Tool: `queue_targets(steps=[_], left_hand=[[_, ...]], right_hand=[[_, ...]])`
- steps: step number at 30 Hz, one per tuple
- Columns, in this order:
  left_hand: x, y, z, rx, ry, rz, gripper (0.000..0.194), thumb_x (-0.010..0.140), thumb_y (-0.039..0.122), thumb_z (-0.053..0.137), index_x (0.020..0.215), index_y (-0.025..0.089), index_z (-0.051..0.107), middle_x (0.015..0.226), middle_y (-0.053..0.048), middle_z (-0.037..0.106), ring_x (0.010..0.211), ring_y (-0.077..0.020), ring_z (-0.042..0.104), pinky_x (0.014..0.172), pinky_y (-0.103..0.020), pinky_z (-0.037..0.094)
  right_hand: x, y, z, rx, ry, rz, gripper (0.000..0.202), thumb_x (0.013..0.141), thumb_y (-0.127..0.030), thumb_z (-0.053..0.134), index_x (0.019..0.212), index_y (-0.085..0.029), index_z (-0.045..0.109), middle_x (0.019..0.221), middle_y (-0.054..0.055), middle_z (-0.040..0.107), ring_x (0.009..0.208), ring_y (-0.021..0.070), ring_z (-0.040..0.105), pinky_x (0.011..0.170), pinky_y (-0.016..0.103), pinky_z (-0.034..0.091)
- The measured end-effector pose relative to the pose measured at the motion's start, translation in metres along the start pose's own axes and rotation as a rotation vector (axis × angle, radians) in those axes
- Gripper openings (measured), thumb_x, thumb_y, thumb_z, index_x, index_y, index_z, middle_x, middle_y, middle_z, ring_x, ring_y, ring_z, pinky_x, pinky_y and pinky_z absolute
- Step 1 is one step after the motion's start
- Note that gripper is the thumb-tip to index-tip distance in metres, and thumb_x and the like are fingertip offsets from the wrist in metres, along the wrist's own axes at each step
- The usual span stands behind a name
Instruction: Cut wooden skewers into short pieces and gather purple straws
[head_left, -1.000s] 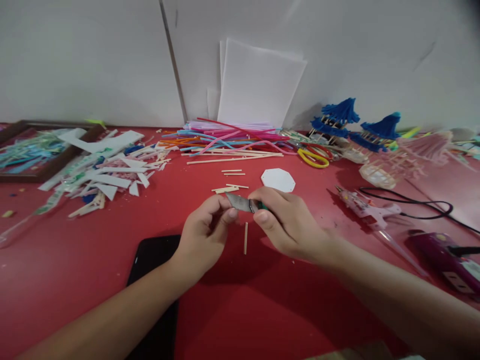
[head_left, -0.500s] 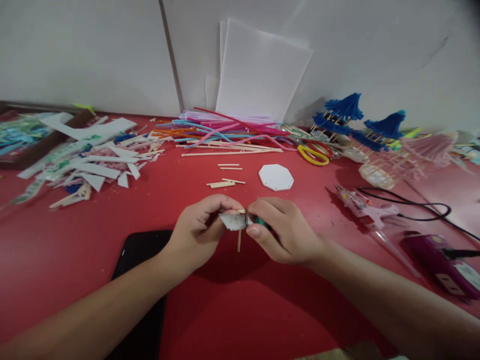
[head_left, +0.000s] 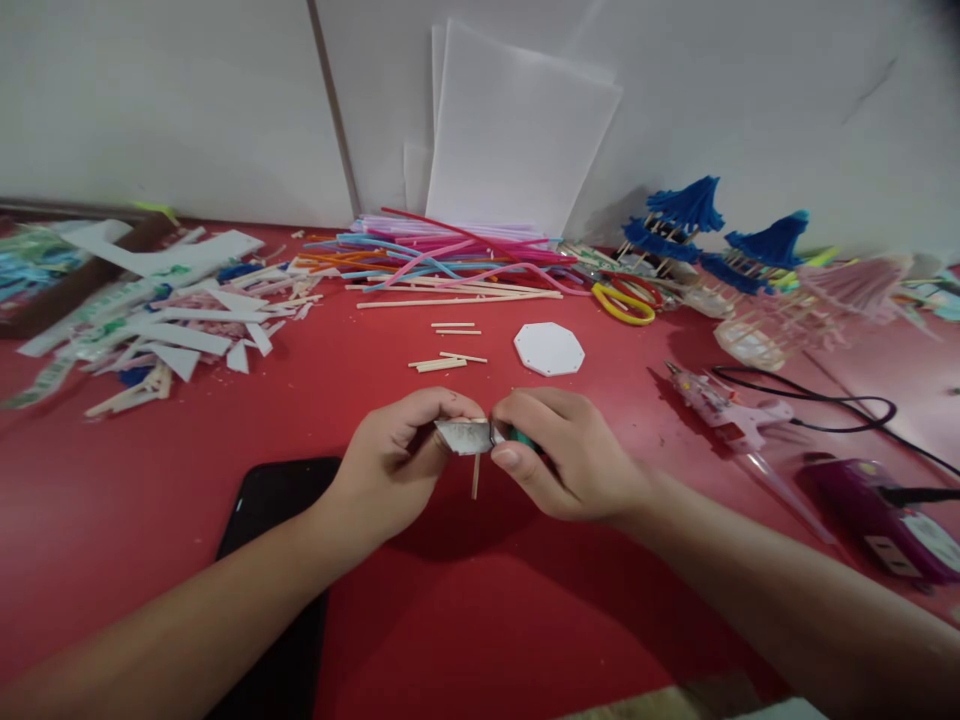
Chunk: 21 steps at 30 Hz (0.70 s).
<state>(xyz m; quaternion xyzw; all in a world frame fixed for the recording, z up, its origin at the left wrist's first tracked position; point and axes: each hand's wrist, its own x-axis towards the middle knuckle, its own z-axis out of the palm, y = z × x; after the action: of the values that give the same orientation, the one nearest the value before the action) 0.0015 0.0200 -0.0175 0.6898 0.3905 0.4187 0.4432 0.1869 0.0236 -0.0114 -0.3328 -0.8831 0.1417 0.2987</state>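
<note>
My two hands meet over the red table, just in front of me. My right hand grips a green-handled knife whose grey blade points left. My left hand pinches a thin wooden stick that hangs upright under the blade, its top hidden by my fingers. The blade lies across the stick's upper end. Beyond my hands lie a white octagon piece and a few short cut sticks.
A black phone lies under my left forearm. Coloured straws and white sheets sit by the wall, paper scraps at the left. Yellow scissors, blue tassel models, a glue gun and a purple tool are on the right.
The blade has swung from pointing up-left to lying level across the stick's top. My hands came closer together, and the view drifted slightly to the right.
</note>
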Motion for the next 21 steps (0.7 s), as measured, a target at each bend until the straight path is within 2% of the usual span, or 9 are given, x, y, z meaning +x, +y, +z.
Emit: queue_targets(steps=[21], left_hand=[[0.0007,0.0031,0.0007,0.023,-0.019,-0.047,0.011,0.077,0.012,0.052,0.078,0.021,0.058,0.073,0.001,0.064,0.064,-0.0116,0.056,0.06,-0.021,0.044]], right_hand=[[-0.0003,0.0003,-0.0017,0.035,-0.006,-0.026,0.025,0.09,-0.036,0.036,0.077,-0.018,0.046,0.065,0.0,0.049,0.056,0.011,0.039,0.053,0.025,0.031]])
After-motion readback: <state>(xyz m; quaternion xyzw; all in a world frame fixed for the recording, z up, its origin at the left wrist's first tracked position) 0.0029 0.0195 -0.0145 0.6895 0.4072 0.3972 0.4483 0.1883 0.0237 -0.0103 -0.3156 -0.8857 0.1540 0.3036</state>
